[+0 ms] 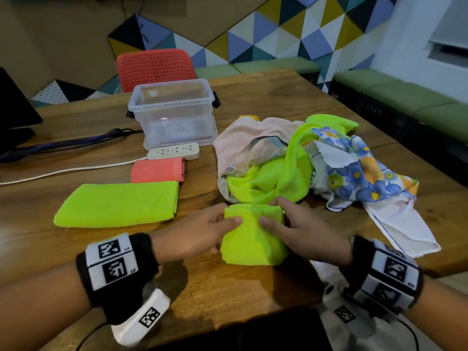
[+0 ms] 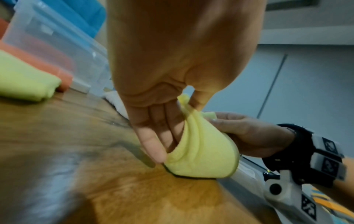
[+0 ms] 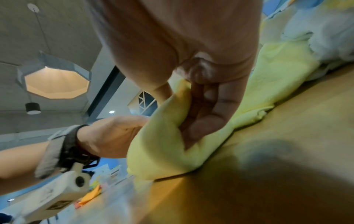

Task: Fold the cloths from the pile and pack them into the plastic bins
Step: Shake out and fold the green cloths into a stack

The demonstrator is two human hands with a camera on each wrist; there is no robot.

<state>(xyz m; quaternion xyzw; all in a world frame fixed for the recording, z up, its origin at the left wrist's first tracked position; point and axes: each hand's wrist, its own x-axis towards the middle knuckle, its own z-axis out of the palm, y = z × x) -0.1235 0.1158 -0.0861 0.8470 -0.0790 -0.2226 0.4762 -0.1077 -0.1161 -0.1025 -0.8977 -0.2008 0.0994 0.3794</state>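
Neon-green cloth (image 1: 253, 239) sits at near table (image 1: 278, 97) edge, partly folded, w/ left hand (image 1: 195, 234) & right hand (image 1: 301, 231) each pinching its top fold betw. thumb & fingers (image 2: 153, 145). Its far end runs into the cloth pile (image 1: 316, 160) just behind. Folded green cloth (image 1: 119, 203) & folded coral cloth (image 1: 157, 171) lie left; clear plastic bin (image 1: 174, 112) stands behind them, beside a power strip (image 1: 173, 150).

We see our left hand (image 2: 162, 121) pinching the yellow-green cloth (image 2: 203, 151) between thumb and fingers, its lower edge on the wooden table (image 2: 76, 144). Our right hand (image 2: 249, 133) grips the cloth's far side. Behind, a folded green cloth (image 2: 25, 81) lies against an orange cloth (image 2: 57, 71), beside the clear plastic bin (image 2: 63, 40).
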